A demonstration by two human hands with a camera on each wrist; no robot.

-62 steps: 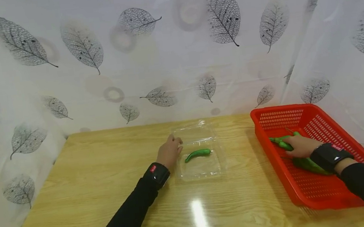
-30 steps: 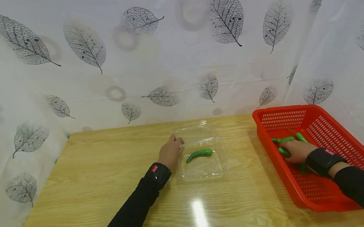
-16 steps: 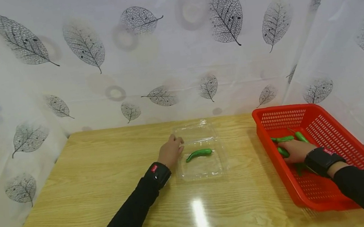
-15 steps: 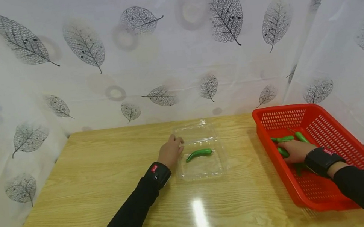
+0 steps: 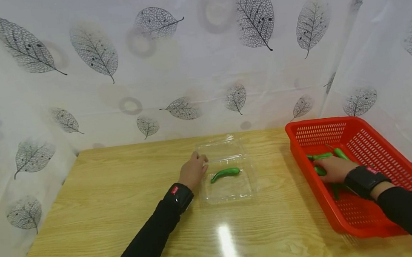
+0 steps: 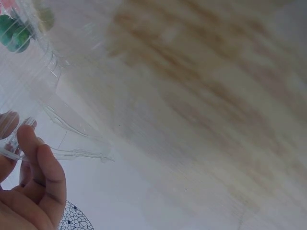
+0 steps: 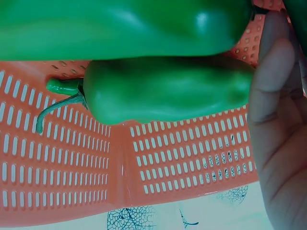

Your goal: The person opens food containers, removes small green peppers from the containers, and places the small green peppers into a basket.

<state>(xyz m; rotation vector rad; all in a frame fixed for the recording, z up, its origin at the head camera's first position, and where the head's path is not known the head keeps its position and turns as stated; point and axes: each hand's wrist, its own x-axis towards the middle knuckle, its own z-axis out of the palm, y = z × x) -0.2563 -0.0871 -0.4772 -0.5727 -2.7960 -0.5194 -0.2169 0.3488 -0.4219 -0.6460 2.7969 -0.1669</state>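
Observation:
A clear plastic clamshell box (image 5: 233, 193) lies on the table with its lid (image 5: 219, 149) folded back. One curved green chili pepper (image 5: 225, 173) rests in its base. My left hand (image 5: 193, 171) pinches the box's left edge near the hinge; the left wrist view shows the clear rim between thumb and fingers (image 6: 44, 165). Inside the red basket, my right hand (image 5: 336, 169) has its fingers curled on a green pepper (image 5: 320, 170), which is mostly hidden by the hand. Close by in the right wrist view lies a plump green pepper (image 7: 168, 88) with a bent stem.
The red slotted basket (image 5: 338, 215) stands at the table's right side. Other green peppers (image 5: 340, 153) lie in it around the right hand. A white leaf-patterned sheet (image 5: 199, 73) hangs behind the wooden table (image 5: 121, 190) and along both sides.
My right hand has shifted slightly toward me and left within the basket, and peppers beneath it have moved. My left hand stays on the box, and the pepper inside lies as before.

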